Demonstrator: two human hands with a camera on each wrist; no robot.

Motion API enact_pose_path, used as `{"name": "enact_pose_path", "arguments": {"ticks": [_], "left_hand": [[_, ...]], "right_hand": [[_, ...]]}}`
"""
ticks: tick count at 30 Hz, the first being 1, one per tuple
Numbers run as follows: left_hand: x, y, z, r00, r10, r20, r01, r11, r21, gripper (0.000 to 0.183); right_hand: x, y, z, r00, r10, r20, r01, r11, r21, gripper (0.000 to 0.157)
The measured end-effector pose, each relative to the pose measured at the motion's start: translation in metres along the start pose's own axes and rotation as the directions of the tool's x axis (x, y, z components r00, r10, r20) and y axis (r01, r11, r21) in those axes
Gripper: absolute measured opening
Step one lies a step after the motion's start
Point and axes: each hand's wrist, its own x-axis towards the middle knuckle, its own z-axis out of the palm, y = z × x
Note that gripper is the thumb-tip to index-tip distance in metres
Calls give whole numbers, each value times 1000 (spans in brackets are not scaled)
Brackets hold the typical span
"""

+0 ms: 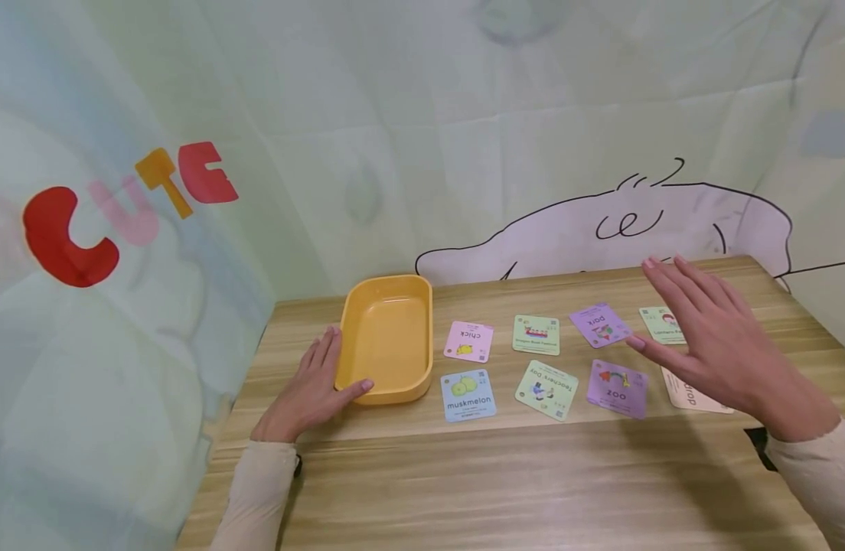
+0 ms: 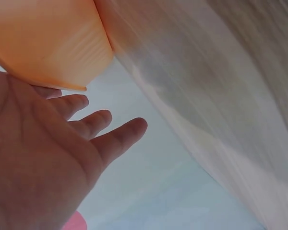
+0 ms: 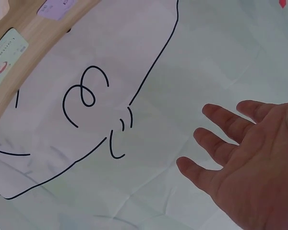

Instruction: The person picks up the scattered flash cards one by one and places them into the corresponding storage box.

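My left hand rests against the left side of a yellow plastic tray, its thumb at the near rim. In the left wrist view the fingers of this hand extend loosely beside the tray's wall. My right hand is raised over the right part of the cards, fingers spread and nothing held. Below it are a "drop" card, partly covered, and a green lantern card, also partly hidden. Nearest its thumb lies the purple "park" card, above the "zoo" card.
Toward the tray lie a pink "chick" card, a blue "muskmelon" card, a Dragon Boat Festival card and a "Teachers' Day" card. They lie on a wooden table, with a printed curtain behind it.
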Motion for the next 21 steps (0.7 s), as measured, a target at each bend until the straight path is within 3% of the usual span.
{"name": "enact_pose_path", "arguments": {"ticks": [21], "left_hand": [[1, 0, 0, 999, -18, 33, 20, 998, -52, 113]], "right_hand": [[-8, 23, 4, 983, 141, 116, -155, 980, 124, 85]]}}
